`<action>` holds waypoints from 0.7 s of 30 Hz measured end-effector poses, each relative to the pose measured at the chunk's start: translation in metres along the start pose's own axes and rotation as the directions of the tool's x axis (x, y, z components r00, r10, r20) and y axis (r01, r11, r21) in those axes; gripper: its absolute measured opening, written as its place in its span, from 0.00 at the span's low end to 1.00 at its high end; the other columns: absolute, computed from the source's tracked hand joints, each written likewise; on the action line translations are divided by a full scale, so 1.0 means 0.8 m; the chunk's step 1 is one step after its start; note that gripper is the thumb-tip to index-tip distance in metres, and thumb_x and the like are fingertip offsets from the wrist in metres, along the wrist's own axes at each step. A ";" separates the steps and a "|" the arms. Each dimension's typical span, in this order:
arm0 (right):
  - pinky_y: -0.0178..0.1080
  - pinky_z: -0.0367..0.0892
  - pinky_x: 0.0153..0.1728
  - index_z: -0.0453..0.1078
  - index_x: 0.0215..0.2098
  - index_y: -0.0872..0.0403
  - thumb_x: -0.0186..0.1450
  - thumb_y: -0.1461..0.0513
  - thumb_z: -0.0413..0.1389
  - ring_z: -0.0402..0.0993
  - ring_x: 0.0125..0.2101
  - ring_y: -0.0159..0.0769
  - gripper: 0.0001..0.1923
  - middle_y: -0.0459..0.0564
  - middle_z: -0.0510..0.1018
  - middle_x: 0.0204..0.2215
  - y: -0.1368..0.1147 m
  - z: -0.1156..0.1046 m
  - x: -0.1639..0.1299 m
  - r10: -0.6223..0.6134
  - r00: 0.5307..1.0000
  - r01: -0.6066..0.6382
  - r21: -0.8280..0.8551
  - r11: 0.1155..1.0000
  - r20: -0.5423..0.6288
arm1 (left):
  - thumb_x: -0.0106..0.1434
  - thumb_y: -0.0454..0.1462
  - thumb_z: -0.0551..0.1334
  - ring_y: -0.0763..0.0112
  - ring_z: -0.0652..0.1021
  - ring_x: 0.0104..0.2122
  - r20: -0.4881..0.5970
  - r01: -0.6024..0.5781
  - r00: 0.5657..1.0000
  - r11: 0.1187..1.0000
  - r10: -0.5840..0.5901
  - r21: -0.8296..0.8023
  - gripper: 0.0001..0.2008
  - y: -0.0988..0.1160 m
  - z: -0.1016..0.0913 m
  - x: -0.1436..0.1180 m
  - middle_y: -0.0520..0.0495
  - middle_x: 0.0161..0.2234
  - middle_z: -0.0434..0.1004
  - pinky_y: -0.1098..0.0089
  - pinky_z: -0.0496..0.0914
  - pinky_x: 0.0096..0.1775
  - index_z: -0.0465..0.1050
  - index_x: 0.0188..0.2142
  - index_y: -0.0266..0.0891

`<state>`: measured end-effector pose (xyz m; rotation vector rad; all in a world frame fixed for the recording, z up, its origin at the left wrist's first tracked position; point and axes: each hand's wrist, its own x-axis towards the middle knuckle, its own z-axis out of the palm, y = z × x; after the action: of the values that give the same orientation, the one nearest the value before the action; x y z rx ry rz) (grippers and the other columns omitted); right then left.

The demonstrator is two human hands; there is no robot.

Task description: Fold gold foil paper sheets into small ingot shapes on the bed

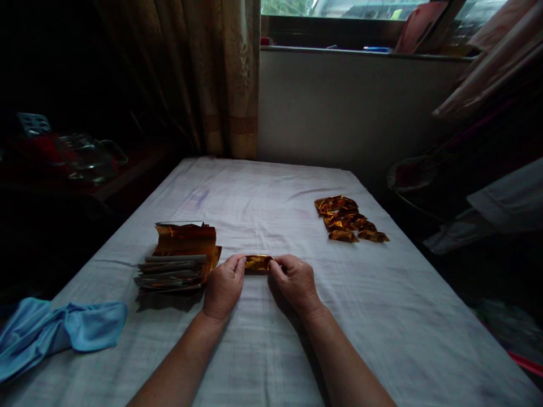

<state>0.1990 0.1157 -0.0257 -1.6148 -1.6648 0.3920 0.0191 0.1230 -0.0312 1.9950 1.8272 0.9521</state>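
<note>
Between my two hands a folded piece of gold foil paper (258,263) is held level, just above the white cloth. My left hand (224,285) pinches its left end between thumb and fingers. Its right end is gripped the same way by my right hand (296,282). Close to my left hand lies a stack of gold foil paper sheets (186,242), curled, with grey backs showing at the front. A small pile of folded gold foil pieces (343,215) rests farther off to the right.
A white cloth (263,203) covers the table, slightly wrinkled. At the near left lies a blue cloth (93,325). A glass jug (87,158) stands on a dark side table. Beyond the far edge are a curtain (212,73) and a wall (322,107); clothes (479,68) hang at right.
</note>
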 end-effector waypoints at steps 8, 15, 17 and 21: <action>0.34 0.66 0.33 0.79 0.29 0.50 0.64 0.58 0.53 0.79 0.29 0.36 0.13 0.48 0.83 0.28 -0.002 0.002 0.000 -0.019 1.000 0.019 0.017 1.000 -0.001 | 0.68 0.40 0.54 0.63 0.82 0.30 -0.003 -0.002 1.000 0.999 0.002 0.046 0.15 0.003 -0.001 -0.002 0.44 0.30 0.84 0.71 0.68 0.33 0.80 0.38 0.39; 0.34 0.66 0.33 0.79 0.29 0.51 0.64 0.58 0.53 0.78 0.29 0.36 0.13 0.49 0.83 0.28 -0.001 0.003 0.000 -0.033 0.999 0.032 0.030 0.999 0.001 | 0.68 0.42 0.54 0.65 0.81 0.28 0.007 -0.013 1.000 0.999 0.012 0.045 0.16 0.005 -0.003 -0.003 0.45 0.28 0.83 0.71 0.66 0.31 0.80 0.35 0.40; 0.34 0.66 0.33 0.79 0.29 0.51 0.64 0.57 0.52 0.79 0.29 0.36 0.13 0.49 0.83 0.28 -0.001 0.003 0.000 -0.027 1.000 0.027 0.041 0.999 0.011 | 0.68 0.42 0.54 0.65 0.81 0.28 0.010 -0.016 1.000 0.999 0.016 0.034 0.16 0.005 -0.004 -0.002 0.45 0.28 0.82 0.72 0.66 0.31 0.79 0.35 0.40; 0.34 0.67 0.33 0.79 0.30 0.51 0.64 0.57 0.52 0.79 0.30 0.36 0.14 0.49 0.83 0.29 -0.001 0.004 0.001 -0.022 0.999 0.021 0.065 0.998 0.026 | 0.68 0.43 0.53 0.66 0.81 0.28 0.015 -0.016 1.000 1.000 0.016 0.010 0.17 0.005 -0.005 -0.002 0.46 0.28 0.82 0.72 0.66 0.31 0.79 0.34 0.40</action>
<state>0.1966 0.1171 -0.0271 -1.5493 -1.6715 0.4539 0.0200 0.1202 -0.0260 2.0202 1.8142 0.9321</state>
